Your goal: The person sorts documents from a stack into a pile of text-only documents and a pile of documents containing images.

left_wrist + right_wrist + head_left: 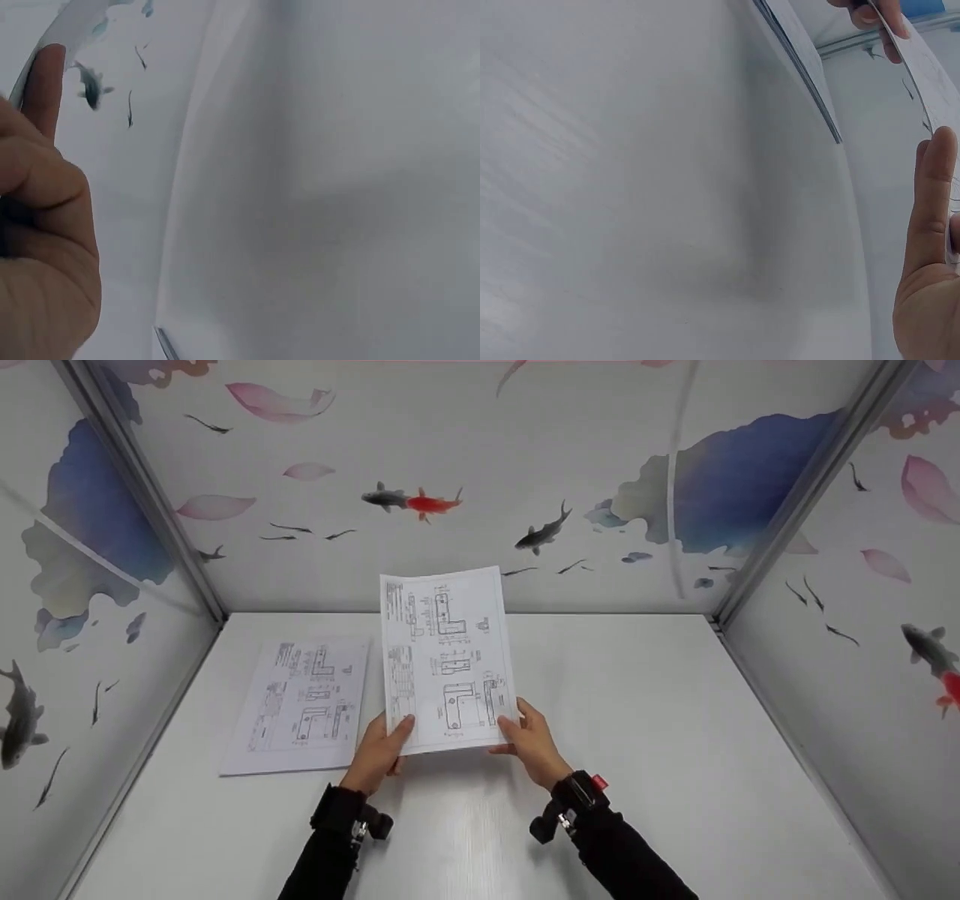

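White paper technical drawing (429, 660) is held up just right of the drawing stack (289, 712), left hand (377, 751) and right hand (534, 744) pinching its lower sides; probably light, flexible, easily creased, best gripped by opposite edges.

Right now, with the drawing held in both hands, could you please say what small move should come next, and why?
Perhaps shift the held paper leftward over the paper stack: the left hand and right hand grip it near its lower corners, raised above the table, and the stack's top shows a similar drawing.
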Motion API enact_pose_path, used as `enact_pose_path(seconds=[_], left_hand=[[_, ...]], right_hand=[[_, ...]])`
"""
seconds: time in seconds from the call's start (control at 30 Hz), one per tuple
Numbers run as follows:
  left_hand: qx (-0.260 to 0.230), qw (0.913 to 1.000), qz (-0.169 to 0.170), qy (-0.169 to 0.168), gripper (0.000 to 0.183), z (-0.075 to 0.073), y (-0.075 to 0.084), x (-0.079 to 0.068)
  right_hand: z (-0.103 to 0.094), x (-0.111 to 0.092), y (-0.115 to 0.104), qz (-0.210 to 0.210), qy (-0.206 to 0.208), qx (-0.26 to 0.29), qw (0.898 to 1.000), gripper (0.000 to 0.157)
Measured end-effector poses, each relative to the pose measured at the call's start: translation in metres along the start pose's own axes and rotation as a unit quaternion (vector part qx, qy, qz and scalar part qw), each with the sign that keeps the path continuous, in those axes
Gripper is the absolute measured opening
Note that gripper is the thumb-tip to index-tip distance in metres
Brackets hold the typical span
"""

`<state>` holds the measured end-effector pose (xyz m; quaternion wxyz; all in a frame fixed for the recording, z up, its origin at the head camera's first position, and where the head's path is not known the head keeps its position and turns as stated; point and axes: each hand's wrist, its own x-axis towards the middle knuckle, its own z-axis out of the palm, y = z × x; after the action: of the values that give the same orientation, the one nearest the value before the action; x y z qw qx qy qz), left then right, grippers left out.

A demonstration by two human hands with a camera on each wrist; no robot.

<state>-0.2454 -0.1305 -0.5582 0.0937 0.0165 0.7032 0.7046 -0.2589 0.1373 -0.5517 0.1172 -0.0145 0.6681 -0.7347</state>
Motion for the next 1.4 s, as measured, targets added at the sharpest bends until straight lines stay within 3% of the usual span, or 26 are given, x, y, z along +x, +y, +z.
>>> enact_pose_path(seconds=[0.4,0.53,0.67,0.9,1.1,1.27,1.4], left_hand=[[0.042,0.9938,-0.035,-0.097,0.035,0.006,0.013,0.009],[0.035,0.9922,-0.040,-0.113,0.030,0.009,0.014,0.013],[0.035,0.9923,-0.045,-0.110,0.028,0.014,0.013,0.017],[0.125,0.9864,-0.025,-0.103,0.038,0.028,0.014,0.022],[0.153,0.9803,-0.023,-0.124,0.043,0.037,0.017,0.023],[0.156,0.9756,-0.030,-0.152,0.047,0.045,0.018,0.025],[0.164,0.9716,-0.024,-0.169,0.047,0.051,0.017,0.026]], right_hand=[[-0.030,0.002,0.001,0.053,0.117,0.044,0.991,0.039],[-0.037,0.001,0.000,0.063,0.133,0.055,0.988,0.037],[-0.041,0.001,-0.002,0.070,0.130,0.061,0.987,0.035],[-0.055,-0.001,-0.005,0.089,0.121,0.057,0.987,0.044],[-0.066,-0.002,-0.009,0.093,0.129,0.029,0.987,0.047],[-0.074,-0.004,-0.014,0.095,0.132,-0.014,0.987,0.051],[-0.079,-0.009,-0.017,0.089,0.109,-0.072,0.987,0.050]])
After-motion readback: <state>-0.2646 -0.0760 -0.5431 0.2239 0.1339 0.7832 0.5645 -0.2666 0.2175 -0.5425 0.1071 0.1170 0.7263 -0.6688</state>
